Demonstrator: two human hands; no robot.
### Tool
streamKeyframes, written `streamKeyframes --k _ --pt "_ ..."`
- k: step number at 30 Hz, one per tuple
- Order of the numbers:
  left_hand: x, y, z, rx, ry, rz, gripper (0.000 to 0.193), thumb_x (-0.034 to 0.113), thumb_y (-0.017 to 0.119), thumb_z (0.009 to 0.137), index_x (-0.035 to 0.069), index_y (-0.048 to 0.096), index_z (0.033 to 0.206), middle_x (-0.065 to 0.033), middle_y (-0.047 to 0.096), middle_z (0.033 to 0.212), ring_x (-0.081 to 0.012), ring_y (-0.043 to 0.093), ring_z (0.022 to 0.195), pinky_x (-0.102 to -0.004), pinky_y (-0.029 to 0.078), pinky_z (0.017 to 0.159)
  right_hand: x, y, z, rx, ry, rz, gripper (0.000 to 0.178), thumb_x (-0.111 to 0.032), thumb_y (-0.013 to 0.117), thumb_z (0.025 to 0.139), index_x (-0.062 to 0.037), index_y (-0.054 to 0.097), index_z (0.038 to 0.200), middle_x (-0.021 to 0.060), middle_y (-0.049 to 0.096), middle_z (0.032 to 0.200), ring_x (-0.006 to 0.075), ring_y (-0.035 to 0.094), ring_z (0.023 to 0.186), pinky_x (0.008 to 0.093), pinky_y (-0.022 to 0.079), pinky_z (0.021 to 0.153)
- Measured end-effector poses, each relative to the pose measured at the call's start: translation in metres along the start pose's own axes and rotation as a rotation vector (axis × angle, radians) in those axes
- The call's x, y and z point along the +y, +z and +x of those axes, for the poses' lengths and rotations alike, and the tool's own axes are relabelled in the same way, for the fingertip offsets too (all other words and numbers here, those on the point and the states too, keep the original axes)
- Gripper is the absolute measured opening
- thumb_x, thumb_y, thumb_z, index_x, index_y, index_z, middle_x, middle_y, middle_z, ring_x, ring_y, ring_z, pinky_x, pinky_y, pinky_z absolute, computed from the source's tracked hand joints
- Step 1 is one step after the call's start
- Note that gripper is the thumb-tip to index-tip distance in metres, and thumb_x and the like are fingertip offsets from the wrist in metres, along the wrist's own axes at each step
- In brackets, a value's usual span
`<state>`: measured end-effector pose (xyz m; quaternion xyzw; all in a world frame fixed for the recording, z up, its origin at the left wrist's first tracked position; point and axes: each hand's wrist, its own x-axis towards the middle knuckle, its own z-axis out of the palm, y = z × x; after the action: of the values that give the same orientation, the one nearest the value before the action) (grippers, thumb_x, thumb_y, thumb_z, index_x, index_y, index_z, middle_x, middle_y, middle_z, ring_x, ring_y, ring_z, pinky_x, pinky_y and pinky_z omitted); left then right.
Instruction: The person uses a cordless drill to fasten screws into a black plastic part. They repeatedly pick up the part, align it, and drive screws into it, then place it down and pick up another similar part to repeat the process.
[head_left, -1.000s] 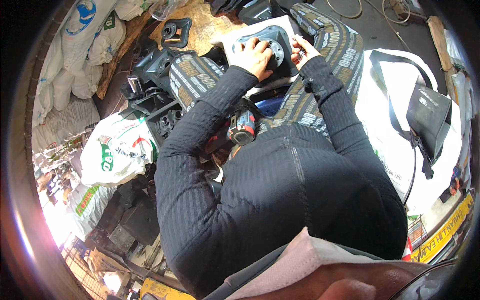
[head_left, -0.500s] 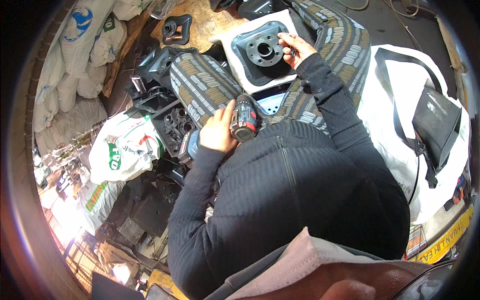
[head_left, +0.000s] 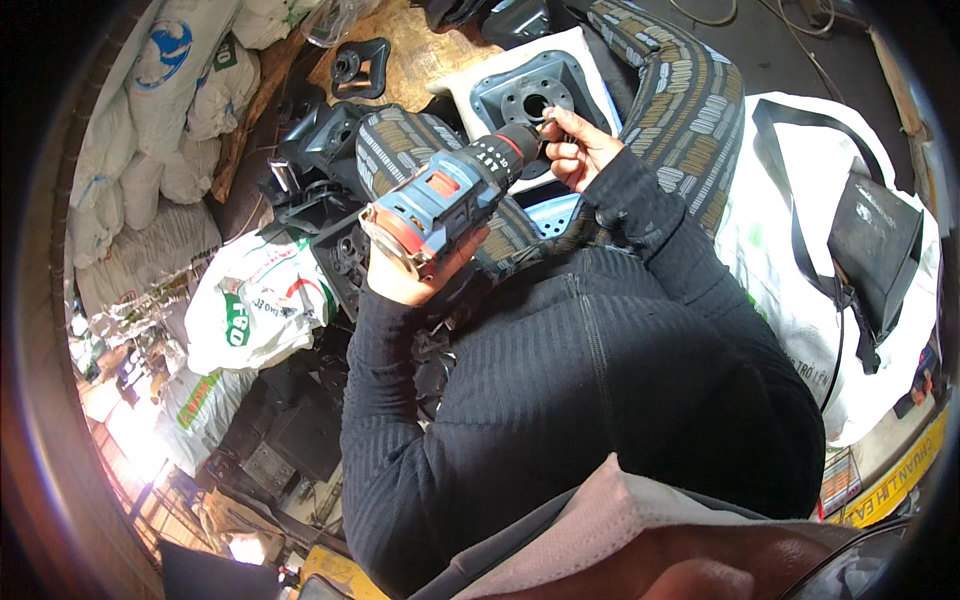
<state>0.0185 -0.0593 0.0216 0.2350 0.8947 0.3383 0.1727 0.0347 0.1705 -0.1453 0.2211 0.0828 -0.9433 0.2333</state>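
My left hand (head_left: 400,283) is wrapped round the handle of a blue and black cordless drill (head_left: 440,203). The drill points up and to the right across my lap, its chuck close to my right fingertips. My right hand (head_left: 585,152) is closed in a pinch at the drill's tip; what it pinches is small and dark, and I cannot make out its kind. Just beyond lies a square black moulded part (head_left: 495,85) with a round holed flange in its middle. It rests on a white pad (head_left: 458,92) over my knees, partly hidden by the drill and my fingers.
Similar black parts (head_left: 360,68) lie ahead on a wooden board (head_left: 425,45) and beside my left leg. A blue perforated piece (head_left: 553,214) sits between my thighs. White sacks (head_left: 265,300) stand on the left; a large white bag (head_left: 765,215) with a black pouch is on the right.
My left hand has lifted the drill from beside my lap and swung it forward. My right hand has come down from the flange to meet the drill's tip.
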Motion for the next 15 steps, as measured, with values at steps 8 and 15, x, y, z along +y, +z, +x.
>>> streamKeyframes --k 8,15 --pt "-0.008 0.004 -0.002 -0.048 0.067 0.150 0.035 0.015 0.074 0.074 0.007 0.063 0.106 -0.0072 0.067 0.099 -0.0227 0.065 0.090 -0.0342 0.051 0.078 0.001 0.004 -0.003 0.019 0.033 0.035 0.018 -0.024 0.066 0.088 -0.0088 0.063 0.096 -0.0024 0.059 0.078 0.0025 0.045 0.055 0.0169 0.039 0.046" --pt "0.002 0.013 -0.006 -0.030 -0.091 -0.015 0.054 0.026 0.073 0.073 0.007 0.055 0.120 -0.0087 0.063 0.112 -0.0244 0.062 0.102 -0.0312 0.047 0.093 0.006 0.009 0.001 0.098 0.033 -0.130 0.021 -0.029 0.058 0.093 -0.0075 0.059 0.093 -0.0044 0.048 0.067 0.0018 0.033 0.047 0.0175 0.028 0.040"
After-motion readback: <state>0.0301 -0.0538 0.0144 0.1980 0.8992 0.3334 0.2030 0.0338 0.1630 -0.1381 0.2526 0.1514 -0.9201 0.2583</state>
